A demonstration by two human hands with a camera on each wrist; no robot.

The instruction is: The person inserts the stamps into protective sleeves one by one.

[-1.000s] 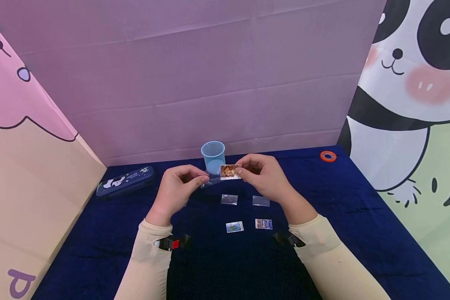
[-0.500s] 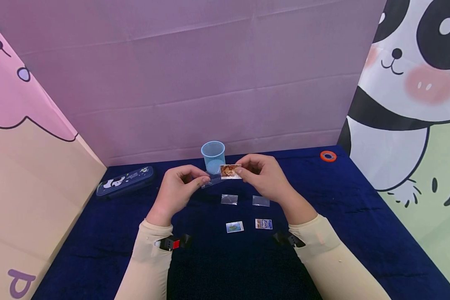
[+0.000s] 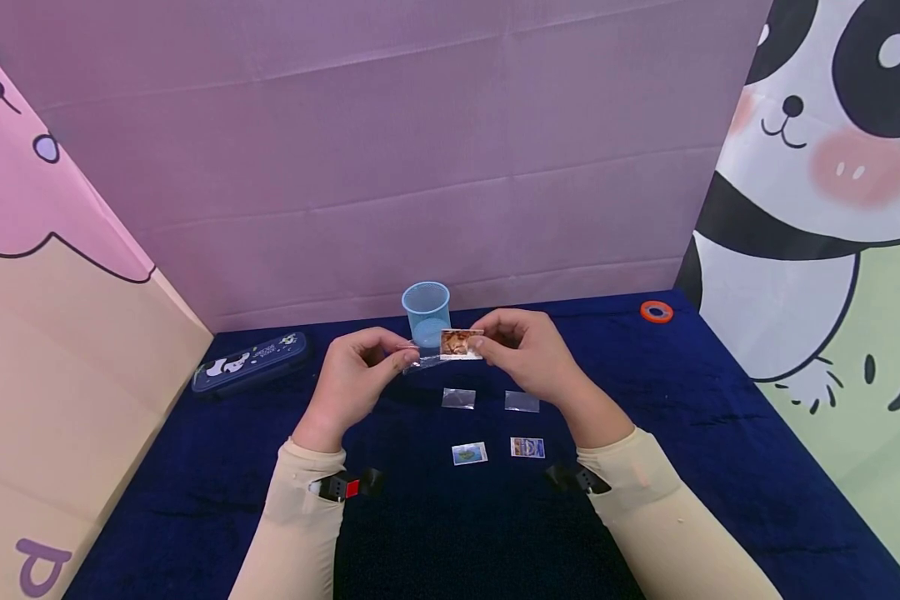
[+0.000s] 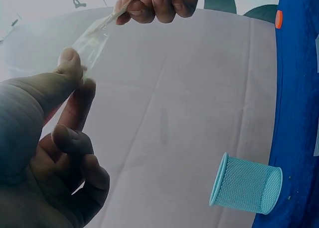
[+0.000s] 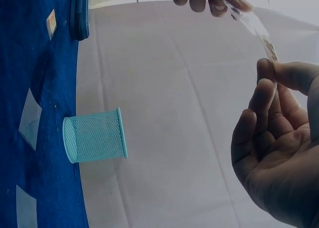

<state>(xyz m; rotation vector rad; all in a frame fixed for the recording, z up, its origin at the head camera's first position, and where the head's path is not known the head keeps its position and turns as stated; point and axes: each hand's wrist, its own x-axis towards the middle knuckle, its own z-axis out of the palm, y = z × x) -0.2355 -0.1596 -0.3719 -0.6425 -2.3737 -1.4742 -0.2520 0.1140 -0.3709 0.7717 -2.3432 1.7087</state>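
Note:
Above the blue cloth, my left hand (image 3: 352, 375) pinches a clear plastic sleeve (image 3: 424, 363) between thumb and forefinger. A small stamp-like picture card (image 3: 459, 343), brown with a white border, is pinched at its right end by my right hand (image 3: 528, 354). In the right wrist view the card (image 5: 269, 48) meets the sleeve (image 5: 249, 19); how far it lies inside, I cannot tell. Below the hands lie two clear sleeves, a left one (image 3: 459, 398) and a right one (image 3: 522, 402). Closer to me are a green-blue picture card (image 3: 469, 453) and a blue-purple one (image 3: 527, 447).
A light blue mesh cup (image 3: 426, 308) stands behind the hands near the back wall. On the left lies a dark blue pencil case (image 3: 251, 363) with a panda. An orange tape roll (image 3: 656, 312) lies at the back right. Another small card (image 5: 51, 24) shows in the right wrist view.
The sleeve has tilted slightly, and its near edge looks narrower now. Both hands stay almost in place, and the cards and sleeves on the cloth have not moved.

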